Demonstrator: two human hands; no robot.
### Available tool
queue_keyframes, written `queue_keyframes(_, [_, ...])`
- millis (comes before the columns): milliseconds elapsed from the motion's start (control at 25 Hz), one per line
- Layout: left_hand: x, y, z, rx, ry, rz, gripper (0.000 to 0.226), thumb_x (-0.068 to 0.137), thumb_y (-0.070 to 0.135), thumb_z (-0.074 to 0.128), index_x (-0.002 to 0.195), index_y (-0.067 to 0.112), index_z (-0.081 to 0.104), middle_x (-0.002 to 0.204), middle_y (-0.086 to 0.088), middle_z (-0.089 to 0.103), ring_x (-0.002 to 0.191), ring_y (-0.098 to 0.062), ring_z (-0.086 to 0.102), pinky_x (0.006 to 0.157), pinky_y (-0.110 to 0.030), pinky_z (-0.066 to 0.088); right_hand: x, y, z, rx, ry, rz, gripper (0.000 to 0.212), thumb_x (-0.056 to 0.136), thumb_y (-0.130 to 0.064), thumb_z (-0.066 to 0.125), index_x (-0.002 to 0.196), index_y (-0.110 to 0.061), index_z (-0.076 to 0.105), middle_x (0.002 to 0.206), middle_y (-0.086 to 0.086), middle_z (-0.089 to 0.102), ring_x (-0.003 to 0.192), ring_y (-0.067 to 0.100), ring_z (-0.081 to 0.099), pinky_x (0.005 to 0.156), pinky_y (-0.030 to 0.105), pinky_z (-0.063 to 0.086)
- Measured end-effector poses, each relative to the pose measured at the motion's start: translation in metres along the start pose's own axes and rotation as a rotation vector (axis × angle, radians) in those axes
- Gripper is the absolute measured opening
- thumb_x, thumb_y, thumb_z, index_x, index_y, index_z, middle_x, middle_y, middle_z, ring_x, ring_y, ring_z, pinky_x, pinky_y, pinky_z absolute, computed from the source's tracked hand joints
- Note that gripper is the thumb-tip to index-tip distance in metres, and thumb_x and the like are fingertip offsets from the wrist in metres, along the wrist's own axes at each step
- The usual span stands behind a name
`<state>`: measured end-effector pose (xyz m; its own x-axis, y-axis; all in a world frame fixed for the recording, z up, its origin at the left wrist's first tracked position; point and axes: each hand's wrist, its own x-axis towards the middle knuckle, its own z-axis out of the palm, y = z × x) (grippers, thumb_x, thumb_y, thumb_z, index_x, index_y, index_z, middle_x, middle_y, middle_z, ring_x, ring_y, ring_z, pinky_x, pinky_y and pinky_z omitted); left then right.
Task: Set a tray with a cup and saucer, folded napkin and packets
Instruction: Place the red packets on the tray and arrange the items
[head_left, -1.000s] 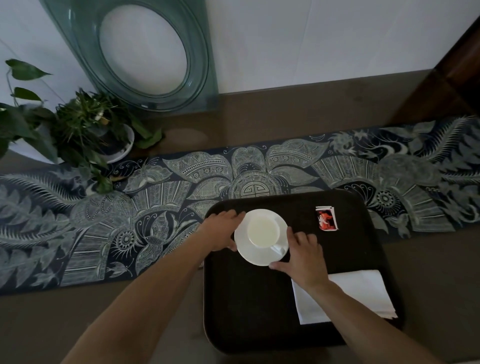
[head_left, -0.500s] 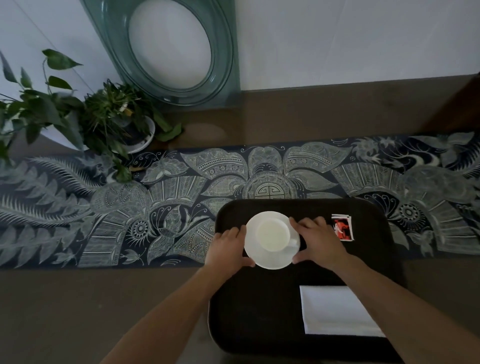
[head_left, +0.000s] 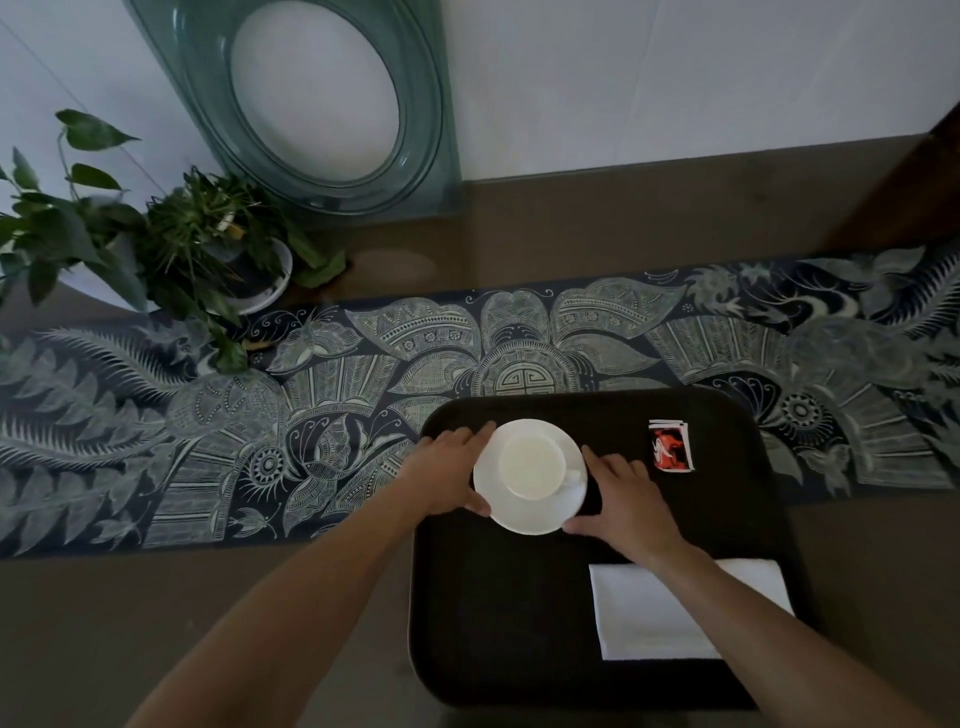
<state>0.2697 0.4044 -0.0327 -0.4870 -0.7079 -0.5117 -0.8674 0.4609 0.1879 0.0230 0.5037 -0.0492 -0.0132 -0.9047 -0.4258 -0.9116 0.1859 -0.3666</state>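
Observation:
A dark rectangular tray (head_left: 498, 623) lies on the table in front of me. A white cup (head_left: 530, 465) stands on a white saucer (head_left: 519, 517) at the tray's far left. My left hand (head_left: 447, 475) cups the saucer's left rim, thumb at its near edge. My right hand (head_left: 623, 499) rests against its right rim, thumb below it. Red and white packets (head_left: 671, 446) lie at the far right of the tray. A folded white napkin (head_left: 654, 618) sits near right, partly hidden by my right forearm.
A patterned dark blue runner (head_left: 208, 415) crosses the brown table under the tray's far end. Potted plants (head_left: 171, 249) stand at the far left. A green glass piece with an oval hole (head_left: 426, 130) leans on the white wall behind.
My right hand has shifted from the saucer's near edge to its right side. The view has shifted; cup and saucer stay at the tray's far left.

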Motion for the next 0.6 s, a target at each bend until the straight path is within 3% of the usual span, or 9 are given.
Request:
queue_keyframes(320, [0.000,-0.003,0.005,-0.004,0.008,0.040,0.118,0.065,0.060,0.076,0.153,0.024,0.006,0.133,-0.007,0.043,0.124,-0.027,0.042,0.103,-0.047,0.034,0.009,-0.002,-0.003,0.021,-0.036,0.010,0.106,0.070,-0.056,0.075,0.153,-0.028,0.017,0.138,-0.002,0.046,0.126,0.022,0.036,0.102,0.040,0.040])
queue_keyframes(600, [-0.010,-0.007,0.023,-0.110,0.051,-0.010,0.118,0.067,0.064,0.072,0.153,0.023,0.002,0.135,-0.006,0.040,0.127,-0.025,0.039,0.111,-0.045,0.024,0.025,-0.006,-0.019,-0.016,-0.121,-0.056,0.105,0.072,-0.049,0.077,0.154,-0.029,0.013,0.126,-0.002,0.054,0.122,0.023,0.041,0.099,0.044,0.042])
